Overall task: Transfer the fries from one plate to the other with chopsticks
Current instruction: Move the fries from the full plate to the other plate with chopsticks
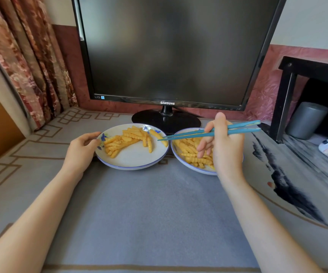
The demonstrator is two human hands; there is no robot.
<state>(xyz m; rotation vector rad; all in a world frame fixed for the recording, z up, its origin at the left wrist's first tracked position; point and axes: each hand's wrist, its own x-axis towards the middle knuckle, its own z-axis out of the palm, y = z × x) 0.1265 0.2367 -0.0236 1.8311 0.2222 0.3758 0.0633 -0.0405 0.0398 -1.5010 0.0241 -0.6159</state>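
The right hand (224, 146) has its grip clamped on the chopsticks (244, 131). Their tips, nearly together, lie left of the grip at a fry (155, 134) on the left plate (131, 163), at the rim nearest the grip. Whether they are pinching it cannot be confirmed. The fry's axis runs diagonally. The left hand (82, 146) holds the opposite rim.

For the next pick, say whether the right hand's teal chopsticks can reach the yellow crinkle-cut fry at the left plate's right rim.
Probably yes. The right hand holds the teal chopsticks with tips at that fry on the white blue-rimmed plate; nothing lies between; the left hand grips the opposite rim.
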